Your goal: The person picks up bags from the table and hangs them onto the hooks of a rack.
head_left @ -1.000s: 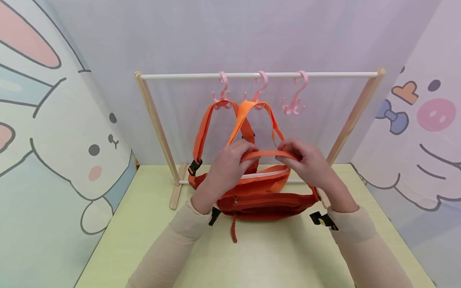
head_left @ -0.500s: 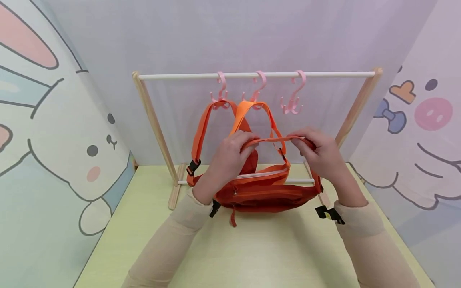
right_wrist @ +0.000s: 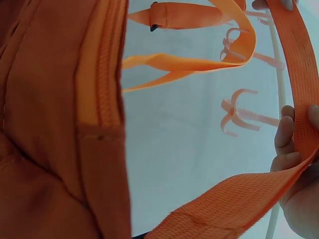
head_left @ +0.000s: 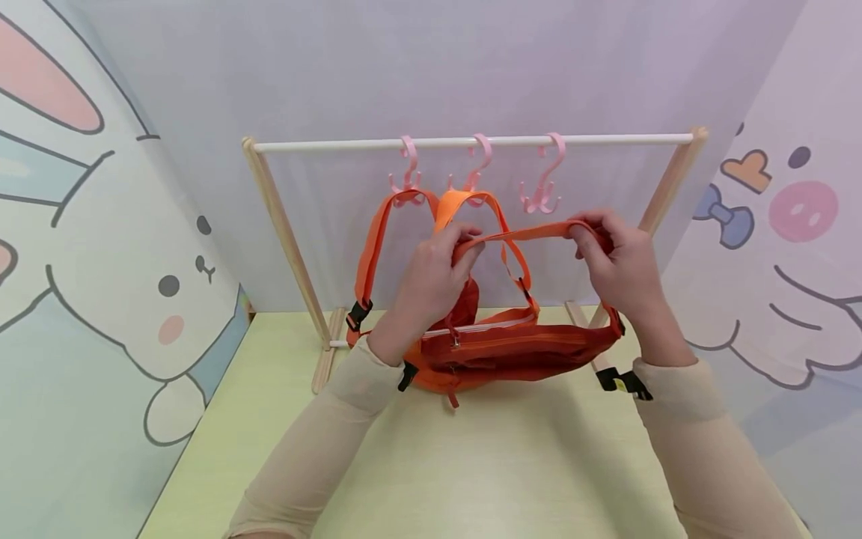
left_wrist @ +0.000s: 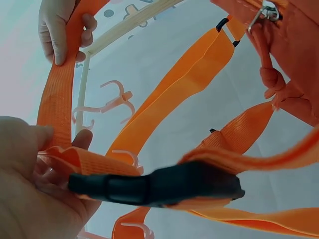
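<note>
A red-orange waist bag [head_left: 532,352] hangs from its strap [head_left: 528,233], which is stretched between both hands. My left hand [head_left: 431,284] pinches the strap's left part, and my right hand [head_left: 626,266] grips it farther right. In the left wrist view a black buckle [left_wrist: 159,186] sits on the strap beside the left palm. A zipper pull with a cord [left_wrist: 269,64] shows on the bag there. The right wrist view shows the right fingers [right_wrist: 285,134] around the strap. The bag hangs below and in front of the rail, apart from the right pink hook [head_left: 541,198].
A wooden rack with a white rail [head_left: 303,146] stands on the pale table [head_left: 512,457]. The left pink hook [head_left: 408,165] and middle pink hook [head_left: 478,161] carry an orange-red strap [head_left: 370,262] and a brighter orange strap [head_left: 500,213], whose bags hang partly behind the held one.
Both hands have risen with the strap, and the right hand has moved rightward, widening the stretch between them. The waist bag has lifted and shifted right.
</note>
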A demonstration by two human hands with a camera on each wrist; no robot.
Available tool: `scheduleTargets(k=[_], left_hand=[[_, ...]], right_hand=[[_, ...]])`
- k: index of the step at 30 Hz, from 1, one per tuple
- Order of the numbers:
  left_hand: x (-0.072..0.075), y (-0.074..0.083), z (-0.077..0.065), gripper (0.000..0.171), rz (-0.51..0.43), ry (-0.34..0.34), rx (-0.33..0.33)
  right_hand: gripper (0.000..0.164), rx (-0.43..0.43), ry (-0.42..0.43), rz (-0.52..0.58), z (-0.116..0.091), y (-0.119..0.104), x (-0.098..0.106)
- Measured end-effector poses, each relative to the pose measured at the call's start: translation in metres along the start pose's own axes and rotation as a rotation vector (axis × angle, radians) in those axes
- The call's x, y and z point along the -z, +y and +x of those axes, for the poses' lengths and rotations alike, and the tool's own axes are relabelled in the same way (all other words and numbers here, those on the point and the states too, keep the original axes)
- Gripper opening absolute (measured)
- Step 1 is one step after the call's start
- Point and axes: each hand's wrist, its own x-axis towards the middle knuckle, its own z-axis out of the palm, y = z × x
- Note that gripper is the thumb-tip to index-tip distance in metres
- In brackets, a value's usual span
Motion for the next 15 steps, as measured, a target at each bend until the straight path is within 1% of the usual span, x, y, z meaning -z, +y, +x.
scheduleTargets(k=[6,11,15], left_hand=[[-0.003,0.003,0.012,0.023,-0.024,0.010,0.060],[-0.005,0.004,0.023,0.023,-0.030,0.033,0.055],[-0.007,0.005,0.031,0.023,-0.048,0.071,0.062]], right_hand=[[0.017,-0.075,0.048,-0.035,0.010,0.006,0.002],[0.020,-0.077,0.078,-0.040,0.021,0.009,0.002],[0.025,-0.090,0.089,-0.043,0.029,0.011,0.001]])
